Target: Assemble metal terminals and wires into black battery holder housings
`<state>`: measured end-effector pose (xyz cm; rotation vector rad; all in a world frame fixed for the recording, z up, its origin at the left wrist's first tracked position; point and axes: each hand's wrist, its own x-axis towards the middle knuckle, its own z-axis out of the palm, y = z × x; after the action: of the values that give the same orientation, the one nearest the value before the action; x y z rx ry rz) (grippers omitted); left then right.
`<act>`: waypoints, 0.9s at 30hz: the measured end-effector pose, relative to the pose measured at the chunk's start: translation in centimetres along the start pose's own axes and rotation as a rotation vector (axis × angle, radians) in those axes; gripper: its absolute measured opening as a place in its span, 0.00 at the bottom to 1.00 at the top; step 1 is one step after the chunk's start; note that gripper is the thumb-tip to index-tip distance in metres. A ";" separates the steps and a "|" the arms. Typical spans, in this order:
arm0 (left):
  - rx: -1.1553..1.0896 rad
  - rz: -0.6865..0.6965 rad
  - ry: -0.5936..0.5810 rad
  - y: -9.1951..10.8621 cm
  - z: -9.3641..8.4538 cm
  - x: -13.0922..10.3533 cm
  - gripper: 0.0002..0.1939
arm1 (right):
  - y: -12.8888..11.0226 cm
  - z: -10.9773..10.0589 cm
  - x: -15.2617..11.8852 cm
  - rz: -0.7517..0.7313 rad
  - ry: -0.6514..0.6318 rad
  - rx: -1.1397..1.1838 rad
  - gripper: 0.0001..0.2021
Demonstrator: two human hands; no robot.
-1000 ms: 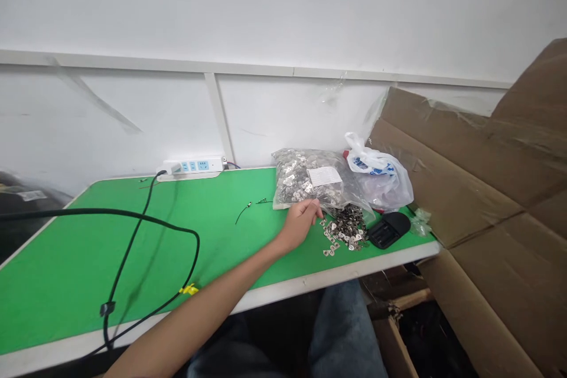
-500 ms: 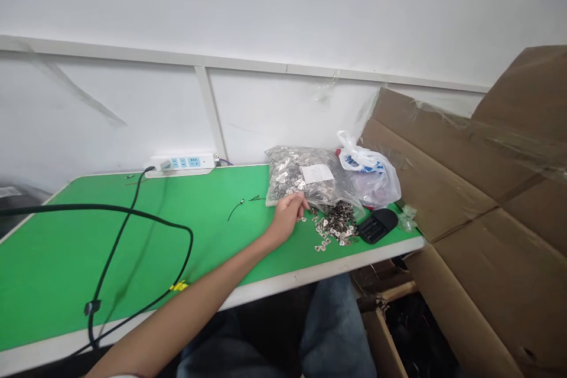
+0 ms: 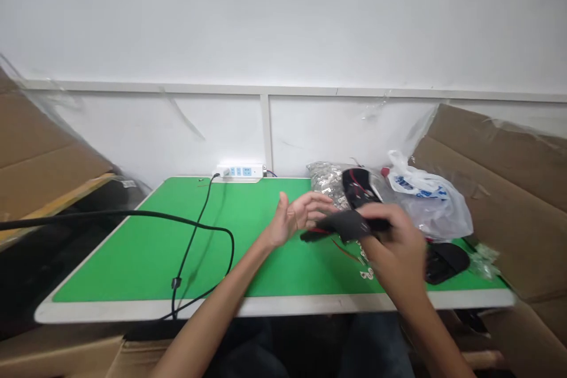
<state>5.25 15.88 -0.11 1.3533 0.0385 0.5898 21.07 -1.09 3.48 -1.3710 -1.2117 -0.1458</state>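
Two or more black pieces (image 3: 348,224) gripped, right hand (image 3: 398,245), not yet set down; left hand (image 3: 290,218) open at their 9 o'clock; metal tabs (image 3: 367,274) untouched, 6 o'clock.

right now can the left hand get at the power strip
Probably yes: the left hand looks open, and just green tabletop shows between it and the power strip. The black cable plugged into the strip's left end lies left of that path.
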 end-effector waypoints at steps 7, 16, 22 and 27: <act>0.173 0.118 0.400 0.8 -4.1 -0.2 0.39 | 3.0 13.6 7.9 0.181 -0.214 0.225 0.12; -0.319 0.049 0.775 1.5 -10.6 -1.5 0.42 | 3.6 11.1 0.8 -0.096 -0.532 0.362 0.11; -0.516 -0.045 0.717 0.2 -11.6 0.2 0.49 | 3.3 9.1 -5.4 -0.158 -0.847 0.526 0.03; -0.459 -0.160 0.554 0.3 -11.2 0.5 0.32 | 3.9 8.5 -5.4 -0.016 -1.049 0.510 0.13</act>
<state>1.62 26.22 -2.36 0.7081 0.4315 0.7679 16.63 3.76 -5.06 -0.9564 -1.9267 0.9220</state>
